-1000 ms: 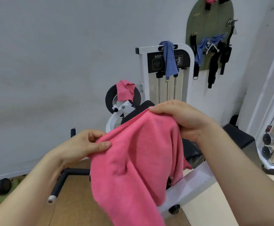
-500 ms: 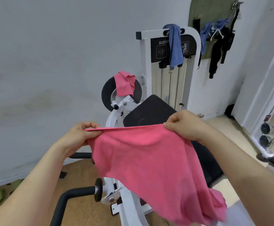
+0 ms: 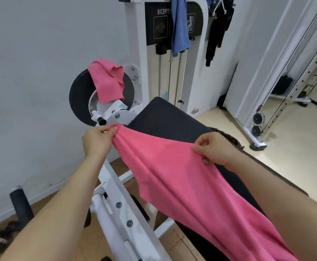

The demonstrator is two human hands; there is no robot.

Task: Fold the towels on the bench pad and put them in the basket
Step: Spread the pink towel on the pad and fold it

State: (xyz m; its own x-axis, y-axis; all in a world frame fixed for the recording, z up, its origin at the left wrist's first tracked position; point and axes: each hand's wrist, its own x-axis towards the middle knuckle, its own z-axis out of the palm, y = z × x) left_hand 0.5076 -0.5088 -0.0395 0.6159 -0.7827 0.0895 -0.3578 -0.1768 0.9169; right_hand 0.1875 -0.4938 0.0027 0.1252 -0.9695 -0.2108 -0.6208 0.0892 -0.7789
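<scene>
Both hands pinch the top edge of a pink towel (image 3: 187, 181), the left hand (image 3: 97, 142) at mid-left and the right hand (image 3: 214, 149) at centre-right. The towel drapes toward the lower right over the black bench pad (image 3: 169, 119).

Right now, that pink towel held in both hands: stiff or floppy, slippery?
Likely floppy: the pink towel sags between the left hand and right hand and hangs in soft folds over the black bench pad. Probably light, as fingertip pinches hold it. The nappy surface suggests it isn't slippery.
</scene>
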